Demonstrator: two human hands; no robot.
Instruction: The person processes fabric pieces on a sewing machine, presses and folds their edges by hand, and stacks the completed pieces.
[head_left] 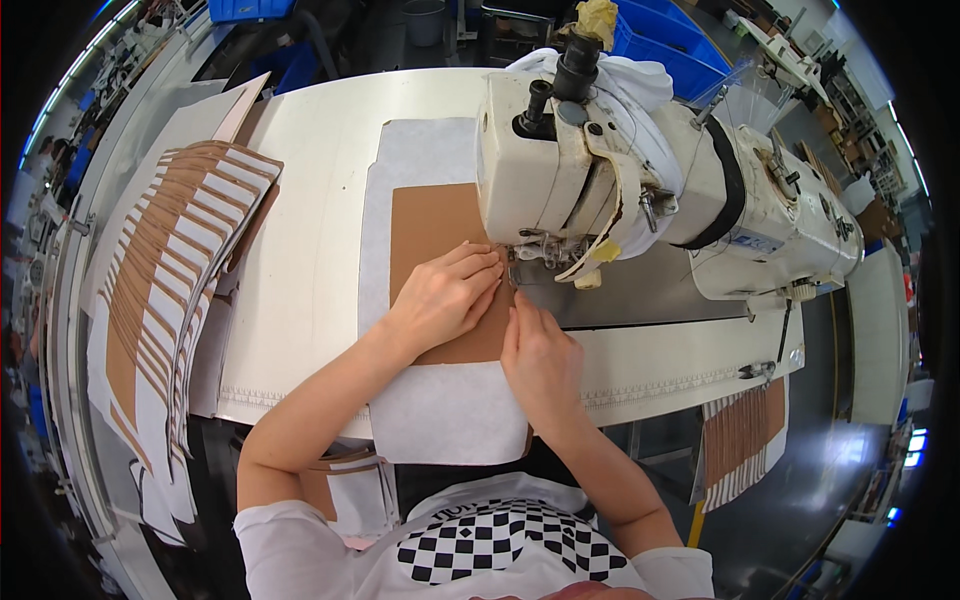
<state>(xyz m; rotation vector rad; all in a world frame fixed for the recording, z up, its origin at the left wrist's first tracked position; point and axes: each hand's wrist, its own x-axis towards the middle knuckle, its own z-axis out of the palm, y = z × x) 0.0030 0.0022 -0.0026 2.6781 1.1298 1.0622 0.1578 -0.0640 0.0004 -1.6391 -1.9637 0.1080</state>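
Note:
A brown rectangular panel (432,225) lies on a larger white backing sheet (445,410), flat on the sewing table. Its right edge is under the presser foot and needle area (515,265) of an off-white sewing machine (535,165). My left hand (450,297) rests on the panel just left of the foot, fingers bent together with the tips at its edge. Close in front of the foot, my right hand (541,355) is closed, thumb and forefinger pinching at the panel's right edge. The needle point itself is too small to make out.
A fanned stack of brown-and-white panels (185,270) lies at the table's left end. More panels (745,440) hang below the right front edge. White cloth (640,90) drapes over the machine; blue bins (665,45) stand behind. A ruler strip (650,388) runs along the front edge.

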